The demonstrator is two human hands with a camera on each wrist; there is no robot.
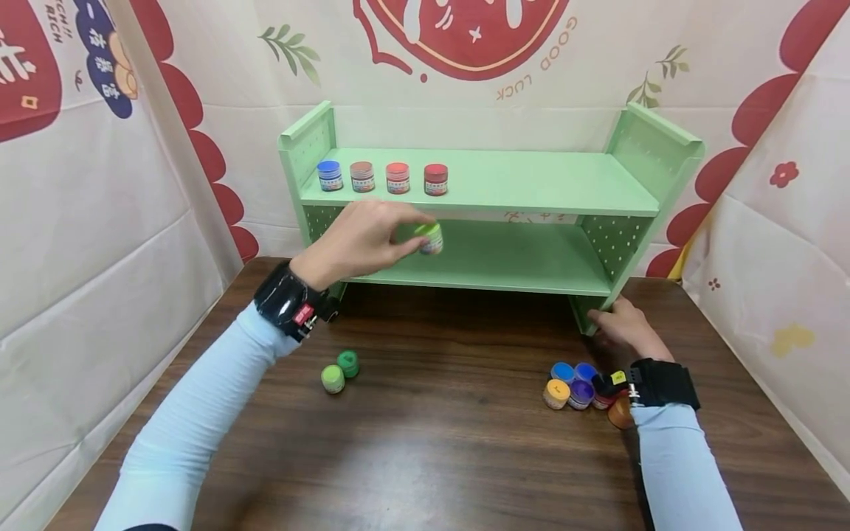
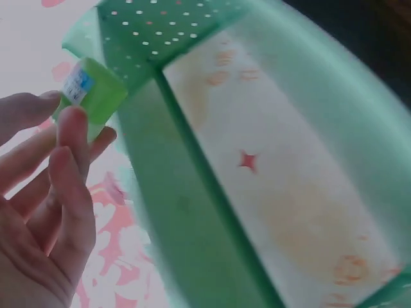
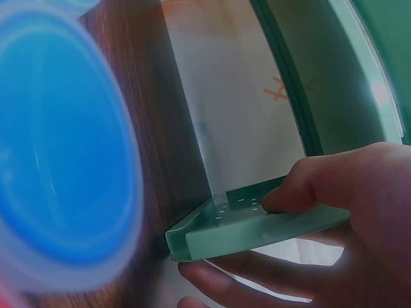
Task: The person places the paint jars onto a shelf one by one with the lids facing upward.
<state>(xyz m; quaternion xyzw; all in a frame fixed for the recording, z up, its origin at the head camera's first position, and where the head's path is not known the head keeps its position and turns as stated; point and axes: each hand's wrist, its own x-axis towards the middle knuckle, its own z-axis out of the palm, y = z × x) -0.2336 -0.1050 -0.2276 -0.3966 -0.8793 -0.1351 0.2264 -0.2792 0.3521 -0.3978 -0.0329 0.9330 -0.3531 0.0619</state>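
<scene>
My left hand [image 1: 361,240] pinches a small light green paint jar [image 1: 432,240] between thumb and fingers, in front of the gap between the two shelf boards. In the left wrist view the jar [image 2: 99,96] is tilted, its label partly showing. A mint green two-tier shelf [image 1: 491,177] stands at the back of the table. With thumb and fingers around its front right leg [image 3: 257,234], my right hand [image 1: 627,328] grips the shelf. On the upper board, at the left, stand a blue jar [image 1: 330,175], a brownish pink jar [image 1: 362,177], a coral jar [image 1: 398,178] and a red jar [image 1: 435,180].
Two green jars [image 1: 333,378] stand on the brown wooden table [image 1: 425,442] at the left. By my right wrist is a cluster of several jars, among them a yellow-orange one [image 1: 556,394] and a purple one [image 1: 581,394]. Printed cloth [image 1: 465,125] hangs behind and at both sides.
</scene>
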